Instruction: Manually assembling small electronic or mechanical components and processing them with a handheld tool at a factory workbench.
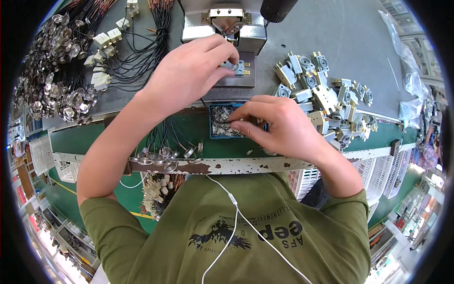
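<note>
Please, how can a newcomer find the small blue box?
Start at the metal machine, top centre. Below it, the right hand reaches over the blue box. Unlike the loose pile of parts to its right, it is rectangular, holding tiny metal pieces.

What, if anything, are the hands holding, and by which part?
The left hand grips a grey switch block by the end away from its brass prongs; whether the right hand holds anything can't be told.
</note>
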### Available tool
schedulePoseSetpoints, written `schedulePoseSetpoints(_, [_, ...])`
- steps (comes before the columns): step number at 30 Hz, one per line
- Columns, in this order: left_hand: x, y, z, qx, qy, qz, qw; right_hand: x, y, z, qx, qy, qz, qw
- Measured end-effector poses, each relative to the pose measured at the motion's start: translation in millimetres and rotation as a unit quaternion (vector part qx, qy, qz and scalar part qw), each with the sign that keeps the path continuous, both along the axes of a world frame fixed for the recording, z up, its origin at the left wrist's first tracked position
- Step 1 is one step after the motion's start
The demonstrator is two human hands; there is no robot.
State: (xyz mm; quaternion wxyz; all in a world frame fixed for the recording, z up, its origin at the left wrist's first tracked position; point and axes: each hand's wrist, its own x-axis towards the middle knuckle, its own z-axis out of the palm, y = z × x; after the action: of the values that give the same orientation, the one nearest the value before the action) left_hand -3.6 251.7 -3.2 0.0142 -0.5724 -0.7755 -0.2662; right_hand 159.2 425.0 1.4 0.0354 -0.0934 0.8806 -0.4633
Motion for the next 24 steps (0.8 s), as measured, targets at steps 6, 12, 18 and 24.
schedulePoseSetpoints(6, [17.2,-42.2,20.3,-0.067,-0.093,-0.149,0.982,-10.5,6.6,10.0,-0.081,-0.014,-0.051,0.995])
schedulePoseSetpoints(12, [10.5,-52.4,24.9,-0.167,0.011,-0.066,0.984,-37.2,16.4,17.7,0.229,-0.004,0.108,0.968])
schedulePoseSetpoints(18, [26.0,-46.2,20.7,-0.031,0.008,-0.021,0.999,-14.6,9.8,14.7,-0.105,-0.028,-0.105,0.989])
schedulePoseSetpoints(24, [7.7,-52.4,24.0,-0.049,-0.026,-0.069,0.996,-22.0,17.8,12.5,-0.021,-0.059,-0.03,0.998])
